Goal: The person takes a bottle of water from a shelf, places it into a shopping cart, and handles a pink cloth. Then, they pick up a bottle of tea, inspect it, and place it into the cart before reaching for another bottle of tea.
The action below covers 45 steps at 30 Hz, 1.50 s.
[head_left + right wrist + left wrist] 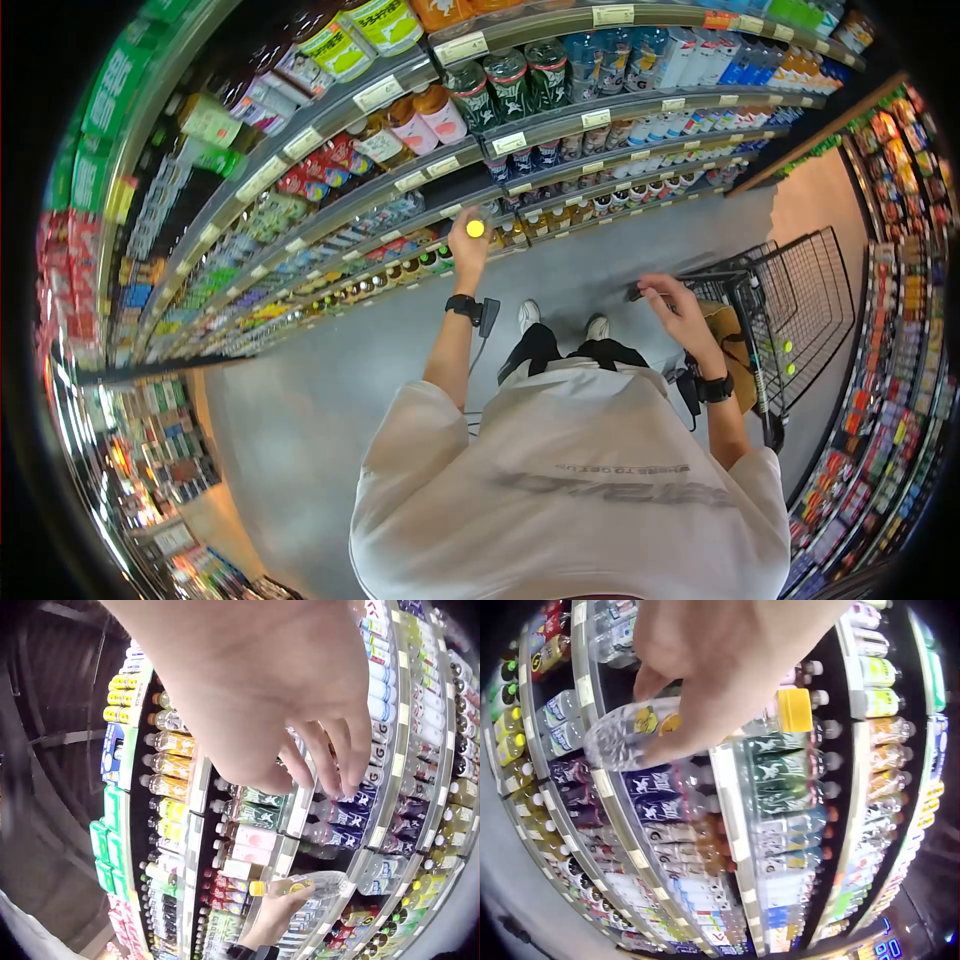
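A clear bottle (615, 739) with a yellow cap (794, 710) lies across my left hand (720, 675), which grips it around the middle with thumb and fingers. In the head view the left hand (469, 245) is raised in front of the shelves, the yellow cap (475, 229) facing up. The right wrist view shows the same bottle (328, 883) in the left hand (281, 896). My right hand (680, 312) is held out beside the cart, fingers loosely bent and holding nothing; its fingers (330, 754) hang relaxed in the right wrist view.
Shelves of drinks (560, 110) curve along the front and left. A black wire cart (815, 290) stands at the right, with a brown bag (728, 345) near its handle. More stocked shelves (885, 370) line the far right. Grey floor (310, 400) lies around the feet.
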Available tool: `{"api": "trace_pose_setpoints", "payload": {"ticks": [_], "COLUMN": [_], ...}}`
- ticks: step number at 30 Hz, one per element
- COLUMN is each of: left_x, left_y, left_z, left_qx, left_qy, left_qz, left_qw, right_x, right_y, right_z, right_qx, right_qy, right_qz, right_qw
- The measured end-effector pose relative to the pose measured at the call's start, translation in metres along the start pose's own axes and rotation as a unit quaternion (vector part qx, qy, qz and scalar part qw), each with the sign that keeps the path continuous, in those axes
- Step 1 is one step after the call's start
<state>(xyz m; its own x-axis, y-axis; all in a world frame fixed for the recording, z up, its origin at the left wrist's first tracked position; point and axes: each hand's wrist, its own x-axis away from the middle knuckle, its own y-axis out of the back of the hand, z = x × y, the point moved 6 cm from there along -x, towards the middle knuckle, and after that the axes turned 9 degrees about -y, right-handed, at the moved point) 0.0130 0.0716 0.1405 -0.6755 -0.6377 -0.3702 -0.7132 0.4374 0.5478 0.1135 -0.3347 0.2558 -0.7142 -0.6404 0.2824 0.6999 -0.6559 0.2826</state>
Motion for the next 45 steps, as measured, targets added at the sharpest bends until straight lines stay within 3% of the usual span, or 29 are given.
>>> {"api": "trace_pose_setpoints", "payload": {"ticks": [3,12,16,17,20,21,24,25,28,29,32,36,39,42,45], "left_x": [-0.022,-0.063,-0.084,-0.087,-0.098,-0.103,-0.115,-0.121,-0.133,-0.137,-0.148,-0.154,-0.158,-0.153,-0.148], "left_y": [-0.008,-0.011,-0.031,-0.036,-0.047,-0.05,-0.059,-0.061,-0.069,-0.069,-0.079,-0.098,-0.112,-0.1,-0.095], "left_z": [0.047,0.076,0.107,0.118,0.138,0.146,0.15,0.151,0.173,0.172,0.182,0.205,0.232,0.213,0.203], "left_qx": [0.008,0.003,0.055,0.059,0.035,-0.016,0.015,0.021,-0.107,-0.05,0.11,-0.068,-0.101,-0.026,-0.033], "left_qy": [-0.053,-0.135,-0.033,-0.058,0.007,-0.027,-0.043,-0.1,-0.074,-0.101,-0.034,-0.043,-0.015,-0.035,-0.03], "left_qz": [-0.024,-0.012,0.04,-0.004,0.024,0.005,0.048,0.031,0.081,0.084,0.163,0.262,0.312,0.272,0.211], "left_qw": [0.998,0.991,0.997,0.997,0.999,0.999,0.998,0.994,0.988,0.99,0.98,0.962,0.945,0.961,0.976], "right_x": [0.011,0.045,0.055,0.055,0.056,0.056,0.058,0.057,0.059,0.059,0.057,0.056,0.057,0.059,0.061], "right_y": [-0.017,-0.084,-0.106,-0.109,-0.115,-0.116,-0.119,-0.12,-0.126,-0.127,-0.131,-0.131,-0.131,-0.128,-0.127], "right_z": [-0.005,-0.003,-0.005,-0.005,-0.004,-0.005,-0.005,-0.004,-0.01,-0.006,-0.009,-0.009,-0.009,-0.008,-0.009], "right_qx": [-0.016,-0.004,-0.032,-0.033,-0.031,-0.03,-0.04,-0.042,-0.049,-0.045,-0.039,-0.034,-0.031,-0.03,-0.03], "right_qy": [-0.057,-0.165,-0.184,-0.18,-0.181,-0.185,-0.171,-0.174,-0.177,-0.173,-0.168,-0.17,-0.173,-0.179,-0.181], "right_qz": [-0.031,-0.082,-0.093,-0.099,-0.113,-0.118,-0.145,-0.148,-0.152,-0.154,-0.151,-0.143,-0.145,-0.147,-0.152], "right_qw": [0.998,0.983,0.978,0.978,0.977,0.975,0.974,0.973,0.971,0.972,0.973,0.974,0.974,0.972,0.971]}}
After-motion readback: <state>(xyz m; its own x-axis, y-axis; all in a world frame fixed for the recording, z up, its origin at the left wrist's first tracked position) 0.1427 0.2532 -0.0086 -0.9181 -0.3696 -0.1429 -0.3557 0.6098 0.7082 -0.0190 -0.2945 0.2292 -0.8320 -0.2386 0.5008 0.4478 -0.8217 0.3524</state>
